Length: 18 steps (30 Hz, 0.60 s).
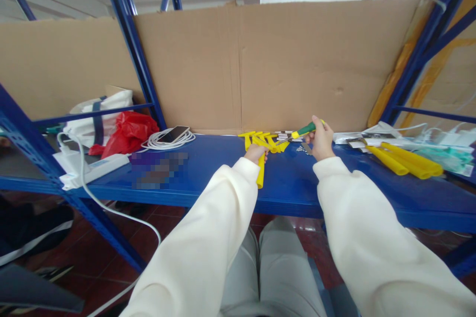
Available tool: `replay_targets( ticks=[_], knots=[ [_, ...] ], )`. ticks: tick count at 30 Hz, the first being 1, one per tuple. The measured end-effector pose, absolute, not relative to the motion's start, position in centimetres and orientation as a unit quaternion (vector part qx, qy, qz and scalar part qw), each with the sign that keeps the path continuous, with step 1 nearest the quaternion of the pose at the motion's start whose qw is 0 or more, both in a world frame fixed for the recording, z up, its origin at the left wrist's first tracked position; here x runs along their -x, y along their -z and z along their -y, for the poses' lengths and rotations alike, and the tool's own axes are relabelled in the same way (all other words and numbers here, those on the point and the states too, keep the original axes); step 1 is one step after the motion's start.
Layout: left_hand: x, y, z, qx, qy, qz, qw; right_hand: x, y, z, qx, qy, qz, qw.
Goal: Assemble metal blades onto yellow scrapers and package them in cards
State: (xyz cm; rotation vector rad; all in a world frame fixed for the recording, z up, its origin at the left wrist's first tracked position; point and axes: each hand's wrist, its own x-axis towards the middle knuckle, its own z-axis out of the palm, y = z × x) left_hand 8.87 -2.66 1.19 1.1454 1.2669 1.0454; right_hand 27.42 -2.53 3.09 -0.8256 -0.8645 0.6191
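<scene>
My left hand point(256, 152) is closed round a yellow plastic tool with a tube-like handle point(261, 174) pointing towards me. My right hand point(322, 139) grips a screwdriver point(305, 130) by its green and yellow handle. Its shaft slants down to the left, and the tip is by the yellow tool near my left fingers; whether it sits in a screw is too small to tell. Several yellow plastic pieces point(247, 137) lie behind my left hand. Small metal screws point(300, 148) are scattered between my hands, beside a flat grey piece point(307, 148).
On the blue shelf point(208, 173), a coiled white cable point(158, 140) with a phone point(175, 134), a red bag point(130, 131) and a power strip point(97, 169) lie left. Yellow-handled tools point(412, 161) lie right. Cardboard point(297, 64) walls the back.
</scene>
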Motion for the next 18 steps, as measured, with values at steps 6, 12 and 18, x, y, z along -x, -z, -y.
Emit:
replay_targets(
  ticks=[6,12,18],
  knots=[
    [-8.9,-1.0,2.5,-0.493,-0.446,-0.520,0.536,-27.0,-2.7,2.6,0.450,-0.292,0.413,0.736],
    [-9.2,0.0,1.5,-0.505,-0.473,-0.517,0.504,-26.4,-2.4,2.9,0.514,-0.309,0.461,0.654],
    [-9.1,-0.3,1.7,-0.497,-0.475,-0.516,0.511,-26.4,-2.3,2.9,0.570,-0.331,0.501,0.561]
  ],
)
